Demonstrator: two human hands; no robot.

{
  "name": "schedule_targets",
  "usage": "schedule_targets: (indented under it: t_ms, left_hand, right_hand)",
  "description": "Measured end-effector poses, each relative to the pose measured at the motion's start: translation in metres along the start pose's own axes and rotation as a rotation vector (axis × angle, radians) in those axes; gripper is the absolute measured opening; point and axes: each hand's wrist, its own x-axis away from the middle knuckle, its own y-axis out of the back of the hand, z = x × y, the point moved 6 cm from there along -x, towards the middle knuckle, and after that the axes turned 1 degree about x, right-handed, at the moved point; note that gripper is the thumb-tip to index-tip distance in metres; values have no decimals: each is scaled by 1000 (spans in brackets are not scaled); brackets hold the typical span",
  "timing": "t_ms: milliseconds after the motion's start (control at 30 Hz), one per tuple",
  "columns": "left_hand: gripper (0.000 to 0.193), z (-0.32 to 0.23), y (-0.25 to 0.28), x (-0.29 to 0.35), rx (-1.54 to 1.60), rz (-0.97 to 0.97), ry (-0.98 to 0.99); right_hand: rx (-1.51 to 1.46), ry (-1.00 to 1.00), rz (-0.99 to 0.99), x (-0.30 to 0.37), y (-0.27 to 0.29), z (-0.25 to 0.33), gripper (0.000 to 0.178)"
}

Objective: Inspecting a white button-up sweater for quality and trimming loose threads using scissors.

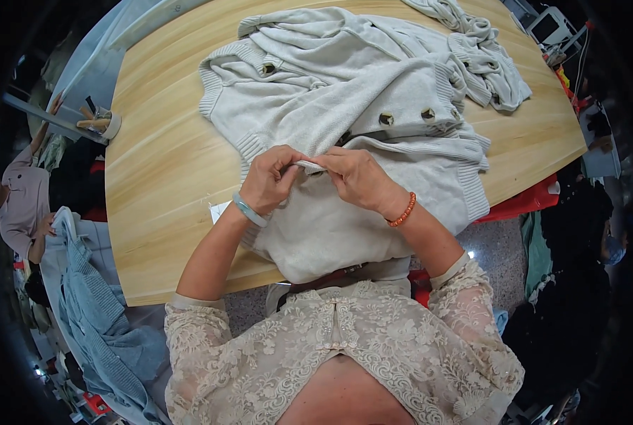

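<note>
A light grey knit cardigan [401,159] with dark buttons lies bunched on the wooden table [164,134], its near part hanging over the front edge toward me. My left hand [269,177], a pale bangle at its wrist, pinches a folded edge of the knit. Close beside it my right hand [359,180], with an orange bead bracelet, grips the same edge between thumb and fingers. A dark button shows just under the fingertips. Ribbed cuffs and hem spread around both hands. A white tag [219,211] sticks out near my left wrist.
More grey knitwear [490,60] with buttons lies at the far right of the table. A small holder with tools [104,124] stands at the left edge. Blue-grey knitwear [93,304] hangs at the left, where another person [26,191] is. Dark garments [561,276] are piled at the right.
</note>
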Motion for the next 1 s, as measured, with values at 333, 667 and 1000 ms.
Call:
schedule_targets:
  t_ms: [333,667,1000]
  left_hand:
    - [9,0,-2,-1,76,185,129]
    - [19,-34,4,-13,-756,-230,-256]
    - [18,-14,-69,-75,-489,147,-50]
  right_hand:
    - [-91,22,22,10,4,8,17]
    - [331,-220,-45,34,19,-23,14]
    - [349,-156,-139,42,14,-24,16]
